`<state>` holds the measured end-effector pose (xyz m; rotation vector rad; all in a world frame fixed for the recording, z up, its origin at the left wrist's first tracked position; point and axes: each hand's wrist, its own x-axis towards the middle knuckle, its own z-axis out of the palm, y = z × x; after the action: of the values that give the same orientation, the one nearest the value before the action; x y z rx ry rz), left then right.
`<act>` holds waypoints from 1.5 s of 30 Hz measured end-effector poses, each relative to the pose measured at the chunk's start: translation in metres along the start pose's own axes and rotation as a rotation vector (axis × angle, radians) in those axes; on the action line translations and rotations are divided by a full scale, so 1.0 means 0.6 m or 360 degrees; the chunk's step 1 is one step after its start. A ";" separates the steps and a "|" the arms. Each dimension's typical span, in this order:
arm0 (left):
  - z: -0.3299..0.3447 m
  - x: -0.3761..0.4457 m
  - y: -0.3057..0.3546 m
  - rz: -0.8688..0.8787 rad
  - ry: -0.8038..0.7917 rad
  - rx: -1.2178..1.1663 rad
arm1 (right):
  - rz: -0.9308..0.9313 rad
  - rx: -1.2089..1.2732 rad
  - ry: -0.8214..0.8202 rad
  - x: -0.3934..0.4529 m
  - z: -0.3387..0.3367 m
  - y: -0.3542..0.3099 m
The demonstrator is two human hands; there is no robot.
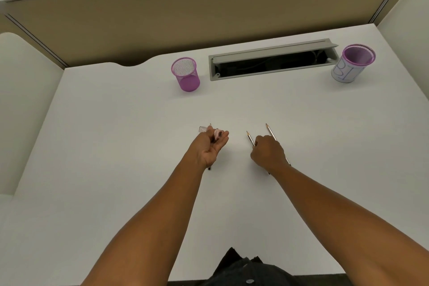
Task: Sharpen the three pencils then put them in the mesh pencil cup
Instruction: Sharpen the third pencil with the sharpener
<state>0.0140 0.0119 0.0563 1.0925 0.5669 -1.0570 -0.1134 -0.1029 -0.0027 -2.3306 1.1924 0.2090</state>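
My left hand lies palm-up on the white desk, its fingers curled round a small pink and clear sharpener. One pencil lies under this hand, only its two ends showing. My right hand is curled over a second pencil, whose tip sticks out past the fingers. A third pencil lies on the desk just right of that hand, touching its edge. The purple mesh pencil cup stands upright at the back, well beyond my left hand.
An open grey cable tray is set into the desk at the back. A second purple cup wrapped in white paper stands at the back right. Partition walls close off the desk's left, back and right sides.
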 end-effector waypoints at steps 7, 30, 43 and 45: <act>-0.003 0.010 0.014 0.0010 -0.0038 -0.0001 | -0.0030 -0.0061 0.0040 0.004 0.013 0.000; -0.053 0.029 0.073 0.0059 0.0039 -0.0131 | -0.0077 0.0189 -0.0097 0.007 0.056 -0.153; -0.084 0.018 0.088 0.0083 0.0049 -0.0184 | -0.0012 0.0216 -0.0179 -0.007 0.088 -0.194; -0.086 0.017 0.088 0.0089 0.0048 -0.0172 | -0.0001 0.0220 -0.0178 -0.007 0.092 -0.195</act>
<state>0.0715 0.0592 0.0505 1.0251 0.6072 -0.9520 -0.0183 -0.0154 -0.0051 -2.1710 1.1156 0.2454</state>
